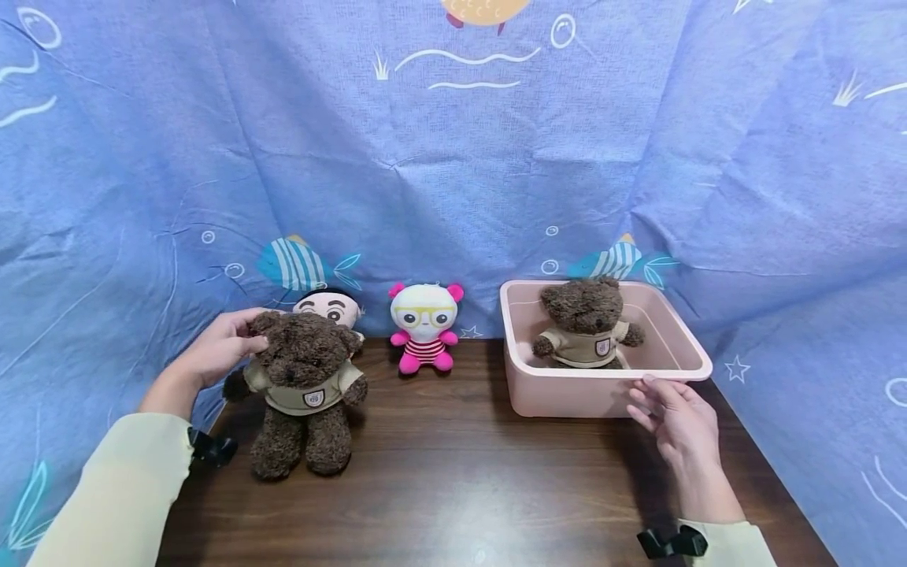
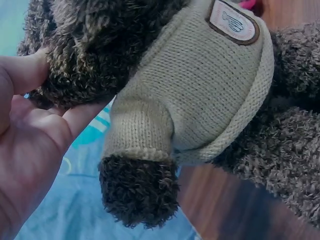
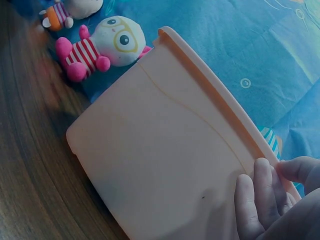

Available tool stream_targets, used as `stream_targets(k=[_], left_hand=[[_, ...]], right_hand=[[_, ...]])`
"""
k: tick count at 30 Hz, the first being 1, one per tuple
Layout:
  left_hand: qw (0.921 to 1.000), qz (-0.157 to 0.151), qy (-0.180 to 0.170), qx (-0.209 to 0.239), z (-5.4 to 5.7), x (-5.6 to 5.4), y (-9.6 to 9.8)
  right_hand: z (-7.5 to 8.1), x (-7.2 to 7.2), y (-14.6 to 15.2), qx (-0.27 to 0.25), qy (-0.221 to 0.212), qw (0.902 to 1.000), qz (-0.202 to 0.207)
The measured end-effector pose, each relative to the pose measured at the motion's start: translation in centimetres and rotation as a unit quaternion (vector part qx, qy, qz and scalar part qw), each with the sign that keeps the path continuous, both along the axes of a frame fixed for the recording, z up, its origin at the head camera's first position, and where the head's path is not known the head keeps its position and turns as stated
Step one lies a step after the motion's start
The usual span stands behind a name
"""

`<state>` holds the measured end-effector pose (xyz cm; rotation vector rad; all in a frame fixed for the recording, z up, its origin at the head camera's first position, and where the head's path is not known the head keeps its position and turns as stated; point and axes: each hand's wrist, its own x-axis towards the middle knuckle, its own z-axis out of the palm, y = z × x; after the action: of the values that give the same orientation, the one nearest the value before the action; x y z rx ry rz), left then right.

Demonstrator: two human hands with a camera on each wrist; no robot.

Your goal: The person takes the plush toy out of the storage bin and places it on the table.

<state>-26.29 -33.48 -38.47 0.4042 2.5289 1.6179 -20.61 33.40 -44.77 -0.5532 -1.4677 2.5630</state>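
Observation:
A dark brown teddy bear (image 1: 306, 354) in a beige knit sweater (image 2: 195, 85) is upright at the left. My left hand (image 1: 216, 346) grips the side of its head, thumb in front and fingers behind. Whether its feet touch the table cannot be told. At the right, my right hand (image 1: 683, 425) pinches the front rim of a pink plastic bin (image 1: 574, 395), its fingers (image 3: 265, 190) under the lip against the outer wall. A similar brown bear (image 1: 584, 315) sits inside the bin, its legs mostly hidden by the front wall.
A white and pink panda plush (image 1: 425, 327) in yellow glasses sits at the back middle of the wooden table (image 1: 439, 472). Behind the left bear, a black-haired plush doll (image 1: 333, 305) is partly hidden. Blue fish-print cloth (image 1: 453, 173) hangs around the back and sides.

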Motion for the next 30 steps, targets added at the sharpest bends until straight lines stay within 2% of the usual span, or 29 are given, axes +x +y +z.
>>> stream_targets(k=[3, 7, 12, 15, 18, 20, 23, 25, 30], left_hand=[[0.9996, 0.005, -0.011, 0.026, -0.9, 0.3, -0.3], [0.9991, 0.002, -0.019, 0.037, -2.2, 0.5, -0.4], [0.9997, 0.013, 0.022, 0.003, -3.3, 0.9, -0.6], [0.9991, 0.033, 0.023, 0.016, -3.7, 1.0, -0.6], [0.9975, 0.066, 0.003, 0.023, -3.9, 0.9, -0.3], [0.9960, 0.089, -0.004, 0.003, -3.9, 0.9, -0.1], [0.9940, 0.103, -0.008, -0.033, -4.1, 0.9, 0.1], [0.9946, 0.097, -0.006, -0.037, -4.2, 1.0, 0.0], [0.9977, 0.067, -0.006, -0.003, -4.5, 1.2, -0.7]], right_hand=[[0.0, 0.0, -0.1, 0.002, -0.001, 1.0000, 0.000], [0.0, 0.0, 0.0, 0.003, -0.001, 1.0000, -0.002], [0.0, -0.1, 0.0, 0.004, 0.000, 1.0000, -0.003], [-0.1, -0.1, 0.0, 0.003, -0.001, 1.0000, -0.004], [-0.1, 0.0, 0.0, 0.003, -0.002, 1.0000, -0.005], [-0.1, 0.0, 0.0, 0.003, -0.003, 1.0000, -0.006], [-0.1, -0.1, 0.0, 0.004, -0.005, 1.0000, -0.007], [-0.1, -0.1, 0.0, 0.006, -0.007, 0.9999, -0.006], [-0.1, -0.1, 0.0, 0.008, -0.006, 0.9999, -0.005]])
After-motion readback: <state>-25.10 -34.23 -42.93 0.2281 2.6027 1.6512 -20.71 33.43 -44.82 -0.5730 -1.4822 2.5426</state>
